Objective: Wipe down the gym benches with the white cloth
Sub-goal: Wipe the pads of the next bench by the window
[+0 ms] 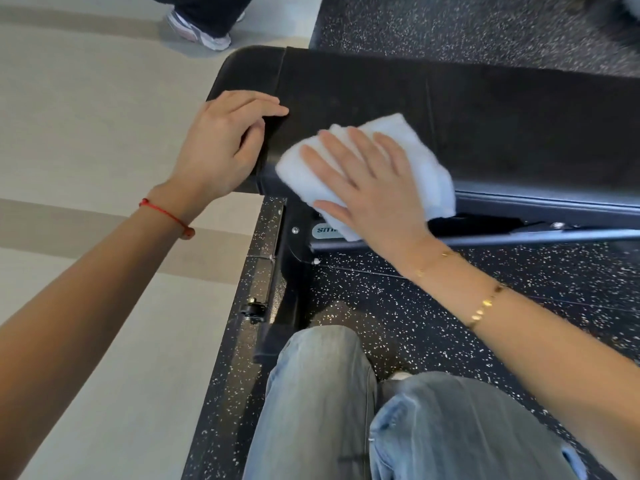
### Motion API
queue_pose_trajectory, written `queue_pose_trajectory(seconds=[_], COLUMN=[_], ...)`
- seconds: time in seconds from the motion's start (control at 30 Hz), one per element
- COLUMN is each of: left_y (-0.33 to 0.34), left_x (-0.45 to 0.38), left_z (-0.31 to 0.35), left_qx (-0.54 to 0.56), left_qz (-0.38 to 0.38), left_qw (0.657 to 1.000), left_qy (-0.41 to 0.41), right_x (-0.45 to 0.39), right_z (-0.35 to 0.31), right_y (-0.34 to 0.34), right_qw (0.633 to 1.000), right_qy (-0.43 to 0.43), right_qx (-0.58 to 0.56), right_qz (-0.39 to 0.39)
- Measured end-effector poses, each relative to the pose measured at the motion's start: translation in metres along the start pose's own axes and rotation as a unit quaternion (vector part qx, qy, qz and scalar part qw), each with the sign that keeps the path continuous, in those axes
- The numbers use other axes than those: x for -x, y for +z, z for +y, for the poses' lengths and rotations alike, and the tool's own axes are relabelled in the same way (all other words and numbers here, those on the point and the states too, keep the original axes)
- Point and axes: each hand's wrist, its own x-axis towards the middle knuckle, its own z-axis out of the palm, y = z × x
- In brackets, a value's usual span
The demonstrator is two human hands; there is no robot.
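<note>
Left grip (221, 143) rested on the rounded end of the black desk (502, 126), its fingers loosely bent and holding nothing; a red string (166, 216) circled that wrist. Just to its right, the right grip (367, 188) lay flat with straight, spread fingers, pressing on the white cloth (415, 157). The folded cloth lay on the near edge of the desk, under that palm, and hung a little over the side. Gold bracelets (485, 303) sat on the right wrist.
</note>
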Motion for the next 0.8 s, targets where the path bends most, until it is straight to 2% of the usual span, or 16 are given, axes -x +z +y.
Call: queue_pose_trajectory(seconds=[0.17,0.33,0.47,0.57,0.7,0.8], left_y=[0.011,0.019,0.027,0.035,0.048,0.060], left_x=[-0.003,-0.009,-0.017,-0.021,-0.028,-0.034], left_z=[0.018,0.044,0.065,0.078,0.105,0.129], left_qx=[0.008,-0.002,0.011,0.017,0.023,0.020], left_qz=[0.024,0.010,-0.012,-0.023,-0.029,-0.037], left_qw=[0.999,1.000,1.000,0.999,0.999,0.998], left_qy=[-0.041,-0.007,0.010,0.023,0.038,0.048], right_x=[0.025,0.078,0.048,0.064,0.130,0.142], right_z=[0.009,0.055,0.036,0.057,0.121,0.136], right_y=[0.003,0.002,0.004,0.005,-0.003,-0.002], right_qw=[1.000,0.996,0.998,0.999,0.988,0.986], right_qy=[0.017,0.083,0.036,0.014,0.116,0.122], right_qx=[-0.002,0.023,0.045,0.036,-0.017,-0.021], right_qz=[-0.009,-0.012,-0.016,-0.038,-0.098,-0.114])
